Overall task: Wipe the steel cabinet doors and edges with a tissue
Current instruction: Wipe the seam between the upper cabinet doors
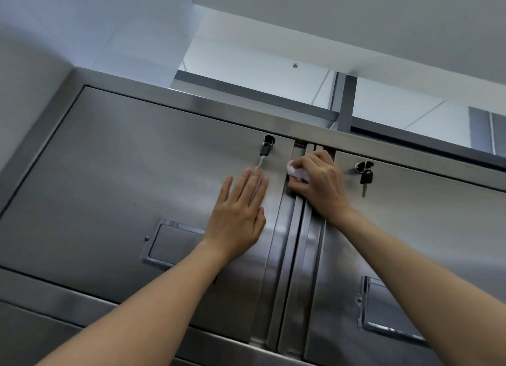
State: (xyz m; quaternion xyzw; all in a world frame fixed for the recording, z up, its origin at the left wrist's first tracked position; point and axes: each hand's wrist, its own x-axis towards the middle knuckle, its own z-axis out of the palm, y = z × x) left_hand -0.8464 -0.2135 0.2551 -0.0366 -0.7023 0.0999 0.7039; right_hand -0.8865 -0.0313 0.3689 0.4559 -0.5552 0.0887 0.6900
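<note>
Left hand [237, 220] flat, fingers straight, on brushed steel left cabinet door [115, 179]; right hand [319, 186] clenching crumpled white tissue [297, 172], mostly hidden, against centre door edge.

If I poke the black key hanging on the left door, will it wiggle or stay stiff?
The black key would probably swing, since it dangles from the lock on the left door instead of being fixed. It looks small, so likely light. It may tap the steel and settle back. The left hand lies flat just below it.

Single head-worn view, close to the steel cabinet [137, 174]. It faces forward and apparently tilts upward, taking in ceiling [356, 23].
</note>
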